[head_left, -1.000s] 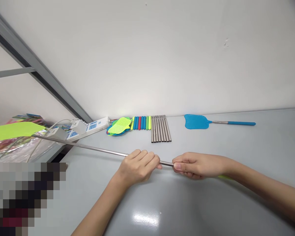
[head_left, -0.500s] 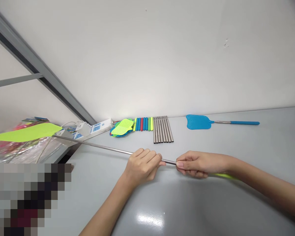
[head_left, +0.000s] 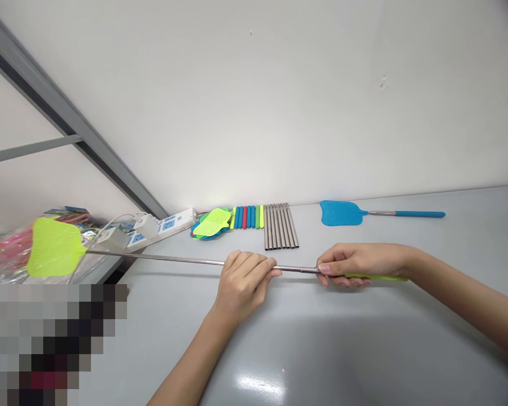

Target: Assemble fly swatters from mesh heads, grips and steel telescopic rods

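Note:
A yellow-green fly swatter with a long telescopic metal rod stretches across the view, its perforated head at the far left. My left hand is closed around the middle of the rod. Farther right, my right hand grips the swatter near its handle end, where part of the yellow-green handle shows under the wrist. Behind my hands, several metal tubes lie side by side, touching a row of coloured handle grips. A blue fly swatter rests by the wall with its rod short.
Loose swatter heads are piled left of the grips. A white power strip with plugged-in adapters lies behind the rod. Plastic-wrapped goods sit at the far left. The grey table meets a white wall at the back.
The swatter head has turned from nearly edge-on to facing me. My right hand has moved slightly right and up, and more rod shows between my hands.

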The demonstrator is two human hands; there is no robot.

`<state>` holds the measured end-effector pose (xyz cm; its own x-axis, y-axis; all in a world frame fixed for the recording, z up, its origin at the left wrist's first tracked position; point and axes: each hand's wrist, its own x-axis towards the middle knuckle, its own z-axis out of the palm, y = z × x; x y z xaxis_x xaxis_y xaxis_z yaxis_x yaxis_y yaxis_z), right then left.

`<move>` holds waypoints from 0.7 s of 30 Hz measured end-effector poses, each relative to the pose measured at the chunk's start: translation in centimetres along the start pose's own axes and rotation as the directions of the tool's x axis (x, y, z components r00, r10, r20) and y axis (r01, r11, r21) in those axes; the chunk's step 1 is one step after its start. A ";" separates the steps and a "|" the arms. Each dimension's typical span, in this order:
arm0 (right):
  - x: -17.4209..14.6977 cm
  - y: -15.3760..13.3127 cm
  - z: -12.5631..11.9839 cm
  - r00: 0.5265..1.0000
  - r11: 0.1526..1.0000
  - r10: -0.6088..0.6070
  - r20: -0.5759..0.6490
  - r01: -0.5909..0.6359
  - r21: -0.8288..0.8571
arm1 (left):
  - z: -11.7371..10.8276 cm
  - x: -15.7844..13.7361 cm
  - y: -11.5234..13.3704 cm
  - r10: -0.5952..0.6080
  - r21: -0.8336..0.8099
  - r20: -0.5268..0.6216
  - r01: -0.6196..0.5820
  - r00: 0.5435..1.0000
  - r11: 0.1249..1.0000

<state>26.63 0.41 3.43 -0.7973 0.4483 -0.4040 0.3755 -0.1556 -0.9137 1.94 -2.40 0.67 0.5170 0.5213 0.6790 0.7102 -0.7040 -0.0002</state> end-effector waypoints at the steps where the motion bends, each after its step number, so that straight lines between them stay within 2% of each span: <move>1: 0.0 0.0 -0.1 1.000 1.000 -0.002 -0.006 0.002 -0.011 | 0.0 0.0 0.0 -0.005 -0.003 -0.003 0.005 1.000 1.000; 5: -0.3 -0.1 -0.1 0.999 0.999 -0.014 -0.034 0.013 -0.033 | 0.0 0.3 0.3 -0.025 -0.007 -0.045 0.025 0.999 1.000; 8: -0.4 -0.2 -0.1 0.999 1.000 -0.019 -0.041 0.019 -0.012 | -0.2 0.3 0.8 -0.016 0.008 -0.187 0.018 0.982 1.000; 10: -0.5 -0.2 -0.1 0.998 1.000 -0.024 -0.052 0.024 -0.001 | -0.2 0.2 1.5 0.024 -0.004 -0.292 -0.026 0.956 1.000; 12: -0.5 -0.3 0.0 0.997 1.000 -0.028 -0.065 0.028 0.004 | -0.1 0.0 2.3 0.080 -0.076 -0.304 -0.108 0.949 0.991; 14: -0.5 -0.3 0.1 0.997 1.000 -0.028 -0.075 0.029 0.009 | 0.3 -0.2 3.2 0.152 -0.230 -0.178 -0.191 0.972 0.954; 16: -0.6 -0.5 0.3 0.997 0.999 -0.028 -0.077 0.029 0.016 | 0.8 -0.3 3.9 0.195 -0.393 0.026 -0.169 0.980 0.904; 17: -0.7 -0.6 0.3 0.997 0.999 -0.029 -0.077 0.031 0.019 | 1.1 -0.3 4.1 0.181 -0.458 0.122 -0.107 0.976 0.883; 19: -0.8 -0.7 0.4 0.997 0.999 -0.032 -0.069 0.034 0.023 | 1.5 -0.3 4.4 0.063 -0.546 0.291 0.111 0.955 0.830; 21: -0.8 -0.9 0.6 0.998 0.999 -0.033 -0.049 0.034 0.028 | 1.7 -0.3 4.3 -0.094 -0.605 0.425 0.360 0.900 0.710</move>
<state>26.71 -0.33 4.52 -0.7849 0.4962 -0.3712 0.3345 -0.1649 -0.9278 5.65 -4.75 -0.84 0.6020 0.7404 0.2990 0.4013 -0.6043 0.6883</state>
